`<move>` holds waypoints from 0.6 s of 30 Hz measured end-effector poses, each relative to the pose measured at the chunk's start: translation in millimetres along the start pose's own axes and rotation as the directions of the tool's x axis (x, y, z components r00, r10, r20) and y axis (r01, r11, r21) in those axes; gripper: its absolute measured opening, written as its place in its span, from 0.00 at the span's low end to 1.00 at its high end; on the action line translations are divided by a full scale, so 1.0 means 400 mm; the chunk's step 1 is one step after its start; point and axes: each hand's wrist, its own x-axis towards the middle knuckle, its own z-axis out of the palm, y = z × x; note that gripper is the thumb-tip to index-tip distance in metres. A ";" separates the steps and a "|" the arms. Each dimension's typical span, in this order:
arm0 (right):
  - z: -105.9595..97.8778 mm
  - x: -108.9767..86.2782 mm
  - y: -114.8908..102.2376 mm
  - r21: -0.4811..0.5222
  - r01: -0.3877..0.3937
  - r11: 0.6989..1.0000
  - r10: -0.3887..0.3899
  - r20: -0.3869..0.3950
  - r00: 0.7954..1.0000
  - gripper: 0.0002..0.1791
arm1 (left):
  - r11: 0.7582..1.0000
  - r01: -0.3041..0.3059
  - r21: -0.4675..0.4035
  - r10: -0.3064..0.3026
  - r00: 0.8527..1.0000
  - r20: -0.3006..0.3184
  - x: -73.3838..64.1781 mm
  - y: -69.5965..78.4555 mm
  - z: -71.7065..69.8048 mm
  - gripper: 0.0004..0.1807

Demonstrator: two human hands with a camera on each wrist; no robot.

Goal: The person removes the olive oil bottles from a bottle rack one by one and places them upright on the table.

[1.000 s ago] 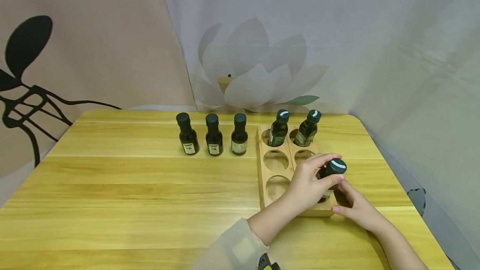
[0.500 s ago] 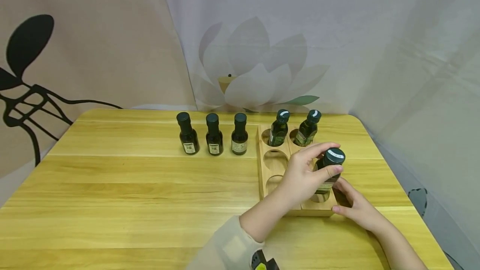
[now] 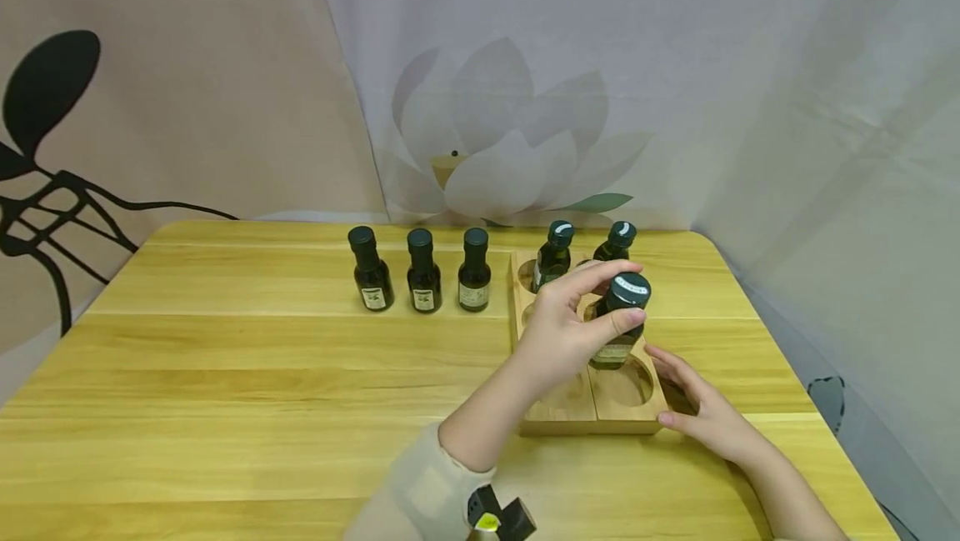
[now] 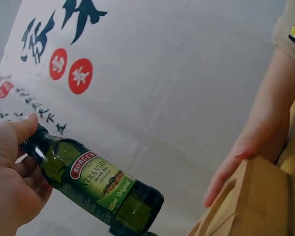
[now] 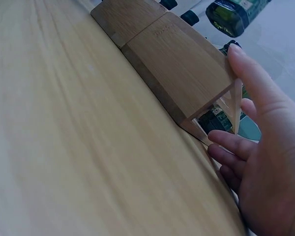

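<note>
My left hand (image 3: 558, 328) grips an olive oil bottle (image 3: 618, 328) by its neck and cap. The dark green bottle is tilted and hangs above the wooden bottle rack (image 3: 626, 424), clear of its holes. In the left wrist view the bottle's green label (image 4: 101, 177) faces the camera. My right hand (image 3: 708, 416) touches the rack's front right corner with thumb and forefinger, the other fingers loosely bent beside its open end (image 5: 221, 105). Two like bottles stand in the rack's back holes, one at left (image 3: 553, 266), one at right (image 3: 613, 242); my left hand partly covers the right one.
Left of the rack, three slimmer dark bottles stand in a row: the left (image 3: 372, 274), the middle (image 3: 424, 274) and the right one (image 3: 475, 274). The wooden table (image 3: 262, 408) ends at a printed cloth backdrop (image 3: 495, 107) behind.
The left hand has lifted the olive oil bottle out of the front right hole and moved it up and to the left. The right hand stays at the rack's corner.
</note>
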 end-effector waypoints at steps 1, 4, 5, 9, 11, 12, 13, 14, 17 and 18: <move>0.000 0.000 0.001 -0.005 -0.003 1.000 0.003 -0.001 1.000 0.45 | 1.000 -0.010 0.000 0.010 1.000 -0.007 0.001 0.000 -0.007 0.21; 0.000 -0.001 0.006 -0.009 -0.009 1.000 0.009 -0.003 1.000 0.45 | 0.999 -0.029 0.017 0.029 0.999 -0.021 0.000 0.001 -0.029 0.21; 0.000 -0.001 0.007 -0.008 -0.011 1.000 0.011 -0.003 1.000 0.45 | 0.999 -0.028 0.019 0.028 0.999 -0.026 -0.001 0.000 -0.037 0.21; 0.003 -0.001 0.010 -0.001 -0.020 1.000 0.020 -0.002 1.000 0.45 | 1.000 -0.007 0.029 0.009 0.999 -0.052 -0.006 0.002 -0.068 0.21; 0.004 -0.001 0.009 -0.005 -0.026 1.000 0.026 -0.004 1.000 0.45 | 0.999 0.020 0.039 -0.017 0.998 -0.067 -0.009 0.004 -0.084 0.21; 0.005 -0.001 0.009 -0.008 -0.030 1.000 0.030 -0.003 1.000 0.45 | 0.999 0.031 0.039 -0.028 0.997 -0.072 -0.011 0.005 -0.092 0.21; 0.005 -0.002 0.008 -0.010 -0.034 0.999 0.033 -0.004 0.999 0.45 | 0.998 0.043 0.041 -0.040 0.996 -0.077 -0.013 0.005 -0.101 0.21; 0.004 -0.002 0.009 -0.017 -0.030 0.999 0.030 -0.004 1.000 0.45 | 0.997 0.057 0.044 -0.053 0.995 -0.083 -0.014 0.007 -0.110 0.21; 0.002 -0.002 0.011 -0.019 -0.025 0.999 0.025 -0.007 1.000 0.46 | 0.996 0.077 0.051 -0.072 0.993 -0.094 -0.019 0.008 -0.138 0.20; 0.002 -0.001 0.010 -0.015 -0.025 1.000 0.025 -0.008 1.000 0.46 | 0.995 0.079 0.054 -0.074 0.993 -0.096 -0.020 0.008 -0.148 0.20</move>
